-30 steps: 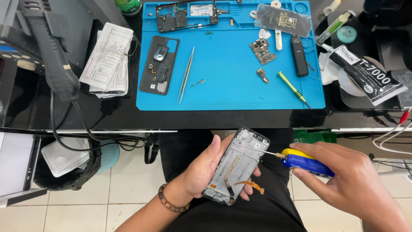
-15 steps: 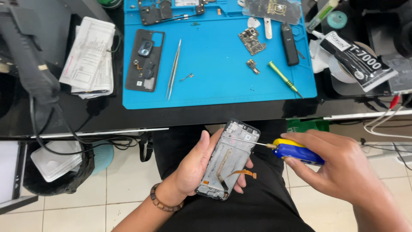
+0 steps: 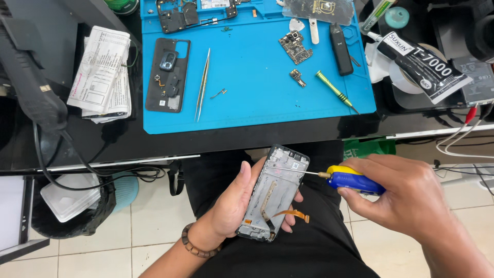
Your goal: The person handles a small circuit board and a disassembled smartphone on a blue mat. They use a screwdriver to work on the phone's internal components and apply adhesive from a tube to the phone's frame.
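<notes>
Head view: the left hand (image 3: pixel 234 208) grasps a phone frame (image 3: pixel 272 193), its long axis tilted up-right. The right hand (image 3: pixel 411 201) clenches a blue-yellow screwdriver (image 3: pixel 350 180), whose shaft points left onto the frame's top end.

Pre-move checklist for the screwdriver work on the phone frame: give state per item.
1. Left hand grips the grey opened phone frame from its left side: ok.
2. Right hand holds the blue and yellow screwdriver: ok.
3. Thin screwdriver shaft lies across the frame's top end: ok; tip seated in a screw: cannot tell.
4. Orange flex ribbon sticks out loose on the right, clear of the shaft: ok.
5. Frame is held over the lap, not supported on the blue work mat: not ok.
</notes>
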